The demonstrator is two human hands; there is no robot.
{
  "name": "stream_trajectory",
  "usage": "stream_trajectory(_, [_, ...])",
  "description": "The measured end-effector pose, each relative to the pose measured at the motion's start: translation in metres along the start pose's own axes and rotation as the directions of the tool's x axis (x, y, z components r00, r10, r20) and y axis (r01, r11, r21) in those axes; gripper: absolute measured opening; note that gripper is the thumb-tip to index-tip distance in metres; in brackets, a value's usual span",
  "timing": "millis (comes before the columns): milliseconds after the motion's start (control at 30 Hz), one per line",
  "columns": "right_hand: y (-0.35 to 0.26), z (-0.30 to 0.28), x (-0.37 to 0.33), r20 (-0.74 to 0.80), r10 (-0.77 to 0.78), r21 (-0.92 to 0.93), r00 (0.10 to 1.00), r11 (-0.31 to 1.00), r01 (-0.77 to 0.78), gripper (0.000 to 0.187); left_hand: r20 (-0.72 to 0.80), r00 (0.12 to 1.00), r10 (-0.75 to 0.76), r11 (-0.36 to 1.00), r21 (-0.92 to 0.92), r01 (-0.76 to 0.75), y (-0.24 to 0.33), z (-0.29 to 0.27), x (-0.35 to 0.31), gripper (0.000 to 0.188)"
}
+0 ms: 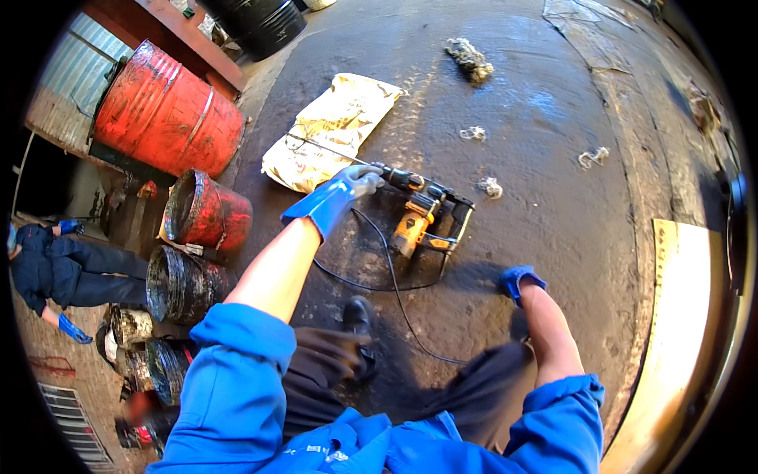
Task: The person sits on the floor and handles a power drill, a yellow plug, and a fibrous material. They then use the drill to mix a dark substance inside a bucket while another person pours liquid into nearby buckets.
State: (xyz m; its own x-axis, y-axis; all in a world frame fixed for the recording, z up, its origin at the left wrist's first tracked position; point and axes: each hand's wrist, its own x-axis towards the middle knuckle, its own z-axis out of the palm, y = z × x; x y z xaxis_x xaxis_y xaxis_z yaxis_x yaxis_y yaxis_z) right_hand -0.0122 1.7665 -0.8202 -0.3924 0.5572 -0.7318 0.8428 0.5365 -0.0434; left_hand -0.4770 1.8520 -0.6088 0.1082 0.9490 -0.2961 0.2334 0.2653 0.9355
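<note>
A black and orange hammer drill (417,220) with a long thin bit lies on the dark floor in front of me. My left hand (359,183), in a blue glove with grey fingers, is closed round its front end near the chuck. The bit reaches up and left over a pale yellow, stained sack (338,126). From the drill a black cable (392,272) loops back toward my legs. My right hand (521,283), gloved in blue, hangs apart from the drill, to its lower right. Its fingers are hidden behind the cuff and wrist.
Red drums (170,110) and blackened buckets (187,286) line the left side, with a black drum (257,25) farther back. Another person (59,265) with blue gloves is at far left. Fibre scraps (469,60) lie on the floor. A pale board (671,316) is at right.
</note>
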Motion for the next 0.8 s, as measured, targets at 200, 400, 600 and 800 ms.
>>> stream_trajectory(200, [-0.026,0.005,0.028,0.051,0.192,-0.108,0.980,0.977,-0.186,0.033,-0.134,0.990,-0.037,0.943,0.323,0.079,-0.025,-0.043,0.082,0.031])
stream_trajectory(400, [-0.030,0.028,0.044,0.009,0.340,0.031,0.941,0.940,-0.340,0.033,-0.107,0.964,-0.244,0.970,-0.042,0.240,-0.043,-0.055,0.158,0.039])
stream_trajectory(600, [-0.048,-0.018,0.035,0.142,0.342,0.020,0.929,0.937,-0.348,0.035,-0.041,0.949,-0.314,0.944,-0.125,0.307,-0.083,-0.086,0.238,0.048])
stream_trajectory(800, [-0.035,0.017,0.006,0.265,0.484,-0.021,0.834,0.868,-0.497,0.032,0.016,0.916,-0.401,0.858,-0.344,0.382,-0.148,-0.021,0.285,0.050])
